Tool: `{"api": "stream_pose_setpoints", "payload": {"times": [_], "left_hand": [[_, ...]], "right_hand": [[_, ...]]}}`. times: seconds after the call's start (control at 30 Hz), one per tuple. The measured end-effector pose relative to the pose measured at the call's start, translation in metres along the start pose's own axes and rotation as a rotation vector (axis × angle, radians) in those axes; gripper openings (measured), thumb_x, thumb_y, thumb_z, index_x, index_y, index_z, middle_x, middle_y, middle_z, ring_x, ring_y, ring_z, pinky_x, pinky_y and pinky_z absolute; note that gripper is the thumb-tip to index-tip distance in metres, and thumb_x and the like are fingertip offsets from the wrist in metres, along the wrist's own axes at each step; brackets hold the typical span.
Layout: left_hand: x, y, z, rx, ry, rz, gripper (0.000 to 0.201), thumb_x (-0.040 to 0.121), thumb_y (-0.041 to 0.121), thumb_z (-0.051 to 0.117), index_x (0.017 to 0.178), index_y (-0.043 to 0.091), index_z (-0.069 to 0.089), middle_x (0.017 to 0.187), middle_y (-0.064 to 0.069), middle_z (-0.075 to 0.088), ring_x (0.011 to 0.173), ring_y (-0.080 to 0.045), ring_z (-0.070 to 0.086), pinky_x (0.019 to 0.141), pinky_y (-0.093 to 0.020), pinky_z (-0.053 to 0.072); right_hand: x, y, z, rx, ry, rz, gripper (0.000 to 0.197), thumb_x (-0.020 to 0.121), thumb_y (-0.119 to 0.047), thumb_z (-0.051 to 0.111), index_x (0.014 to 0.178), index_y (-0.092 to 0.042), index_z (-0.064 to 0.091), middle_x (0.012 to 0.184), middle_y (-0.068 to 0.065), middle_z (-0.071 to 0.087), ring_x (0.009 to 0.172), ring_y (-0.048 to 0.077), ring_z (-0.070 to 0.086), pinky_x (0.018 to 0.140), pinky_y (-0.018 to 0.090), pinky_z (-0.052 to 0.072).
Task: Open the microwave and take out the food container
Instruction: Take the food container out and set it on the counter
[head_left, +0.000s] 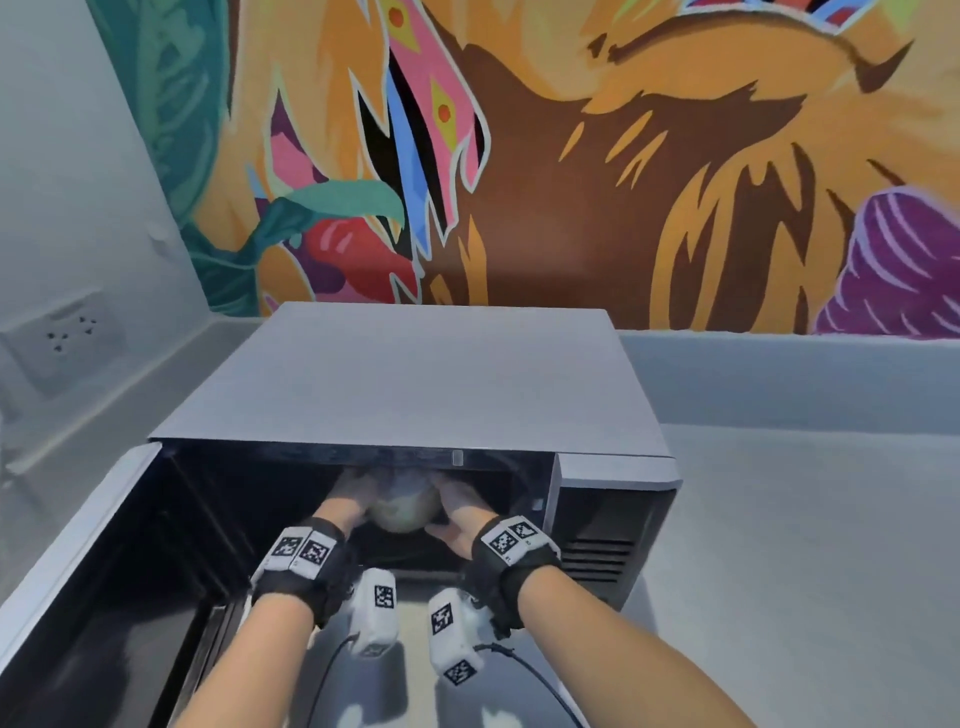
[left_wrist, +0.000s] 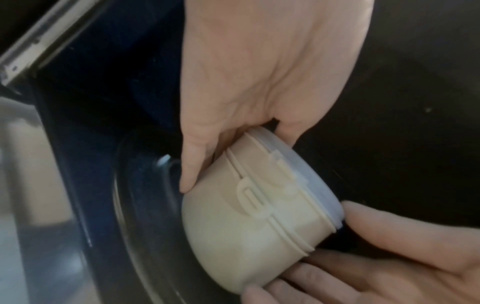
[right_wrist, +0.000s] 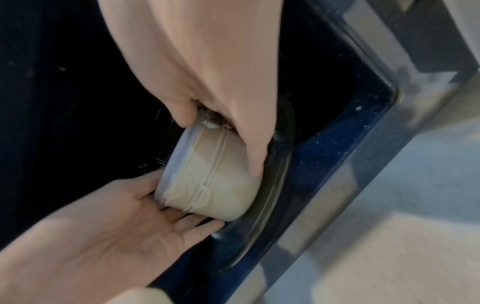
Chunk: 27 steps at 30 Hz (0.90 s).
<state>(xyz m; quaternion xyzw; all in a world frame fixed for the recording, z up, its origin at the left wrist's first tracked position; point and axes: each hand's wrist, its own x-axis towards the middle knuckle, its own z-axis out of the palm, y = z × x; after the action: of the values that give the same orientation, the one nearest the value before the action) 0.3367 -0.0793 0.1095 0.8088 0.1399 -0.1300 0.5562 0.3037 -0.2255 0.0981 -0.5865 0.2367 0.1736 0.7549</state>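
Both hands around the food container inside the open microwave (head_left: 415, 374).

The cream food container (left_wrist: 249, 216) sits on the glass plate (right_wrist: 280, 164) (lid on). The left hand (left_wrist: 259, 82) and right hand (right_wrist: 207, 72) curl their fingers against its opposite sides. It looks like light, stiff, smooth plastic, possibly slippery; the ribbed band under the lid seems the surest hold.

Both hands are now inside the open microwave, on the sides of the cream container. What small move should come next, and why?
Probably lift the container a little off the glass turntable, then draw it straight out. The left hand and right hand already grip opposite sides, the microwave door stands open, and the lid looks seated.
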Motion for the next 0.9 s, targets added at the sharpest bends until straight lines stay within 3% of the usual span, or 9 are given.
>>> {"api": "stream_pose_setpoints", "payload": {"times": [0.1, 0.2, 0.27, 0.33, 0.43, 0.57, 0.63, 0.8, 0.9], "left_hand": [[-0.018, 0.008, 0.004, -0.131, 0.073, 0.063, 0.012, 0.092, 0.0, 0.043, 0.092, 0.003, 0.055, 0.108, -0.015, 0.053, 0.095, -0.022, 0.051, 0.085, -0.034, 0.042], [-0.036, 0.001, -0.004, -0.163, 0.112, 0.082, 0.043, 0.076, 0.02, 0.048, 0.109, -0.008, 0.051, 0.105, -0.017, 0.053, 0.099, -0.024, 0.05, 0.1, -0.048, 0.043], [-0.056, -0.012, -0.004, -0.123, 0.157, 0.098, 0.061, 0.069, 0.04, 0.048, 0.113, -0.002, 0.047, 0.109, -0.015, 0.054, 0.103, -0.028, 0.055, 0.1, -0.052, 0.045], [-0.085, -0.027, -0.002, -0.16, 0.154, 0.118, 0.07, 0.073, 0.049, 0.05, 0.129, 0.007, 0.041, 0.123, -0.01, 0.057, 0.11, -0.028, 0.059, 0.098, -0.051, 0.049], [-0.163, -0.042, 0.022, -0.232, 0.135, 0.146, 0.048, 0.091, 0.026, 0.046, 0.135, 0.009, 0.036, 0.126, -0.008, 0.053, 0.112, -0.028, 0.055, 0.091, -0.044, 0.049], [-0.227, -0.077, 0.072, -0.232, 0.062, 0.078, 0.034, 0.09, 0.014, 0.039, 0.124, 0.013, 0.034, 0.113, -0.008, 0.051, 0.105, -0.029, 0.054, 0.073, -0.035, 0.052], [-0.245, -0.095, 0.102, -0.183, 0.016, 0.04, 0.039, 0.082, 0.018, 0.041, 0.121, 0.015, 0.038, 0.116, -0.008, 0.056, 0.105, -0.03, 0.057, 0.081, -0.043, 0.056], [-0.288, -0.098, 0.182, -0.169, -0.062, 0.053, 0.032, 0.085, 0.003, 0.04, 0.115, 0.015, 0.039, 0.116, -0.013, 0.056, 0.105, -0.033, 0.056, 0.09, -0.043, 0.05], [-0.307, -0.085, 0.227, -0.163, -0.197, 0.054, 0.036, 0.086, 0.006, 0.042, 0.119, 0.018, 0.036, 0.121, -0.01, 0.054, 0.111, -0.029, 0.054, 0.095, -0.042, 0.05]], "right_hand": [[-0.016, 0.0, 0.003, 0.079, -0.085, -0.01, 0.043, 0.097, -0.005, 0.04, 0.139, 0.001, 0.038, 0.149, 0.015, 0.038, 0.137, 0.029, 0.04, 0.087, 0.025, 0.049], [-0.049, -0.003, 0.01, 0.246, -0.14, 0.026, 0.019, 0.097, -0.017, 0.044, 0.113, -0.017, 0.055, 0.136, 0.006, 0.055, 0.123, 0.02, 0.051, 0.098, 0.032, 0.042], [-0.076, 0.004, 0.004, 0.218, -0.229, 0.004, 0.021, 0.098, -0.022, 0.044, 0.117, -0.019, 0.051, 0.131, 0.0, 0.057, 0.105, 0.011, 0.055, 0.102, 0.033, 0.04], [-0.1, 0.016, -0.003, 0.159, -0.271, -0.009, 0.026, 0.098, -0.027, 0.044, 0.123, -0.024, 0.042, 0.124, -0.005, 0.056, 0.097, 0.005, 0.056, 0.092, 0.028, 0.047], [-0.132, 0.053, -0.028, 0.098, -0.306, 0.018, 0.033, 0.096, -0.026, 0.045, 0.129, -0.029, 0.04, 0.123, -0.006, 0.059, 0.102, 0.008, 0.059, 0.077, 0.023, 0.051], [-0.172, 0.106, -0.078, 0.049, -0.261, 0.075, 0.045, 0.095, -0.026, 0.046, 0.14, -0.024, 0.036, 0.137, 0.002, 0.055, 0.124, 0.021, 0.053, 0.102, 0.038, 0.047], [-0.194, 0.125, -0.109, 0.08, -0.205, 0.102, 0.047, 0.097, -0.023, 0.044, 0.143, -0.023, 0.032, 0.138, 0.004, 0.053, 0.125, 0.023, 0.052, 0.1, 0.04, 0.049], [-0.238, 0.15, -0.195, 0.129, -0.062, 0.076, 0.042, 0.1, -0.016, 0.036, 0.141, -0.021, 0.031, 0.12, 0.001, 0.058, 0.093, 0.013, 0.059, 0.052, 0.027, 0.056], [-0.251, 0.148, -0.244, 0.153, 0.056, 0.041, 0.042, 0.1, -0.019, 0.036, 0.142, -0.021, 0.034, 0.14, 0.006, 0.048, 0.103, 0.017, 0.055, 0.066, 0.038, 0.056]]}}
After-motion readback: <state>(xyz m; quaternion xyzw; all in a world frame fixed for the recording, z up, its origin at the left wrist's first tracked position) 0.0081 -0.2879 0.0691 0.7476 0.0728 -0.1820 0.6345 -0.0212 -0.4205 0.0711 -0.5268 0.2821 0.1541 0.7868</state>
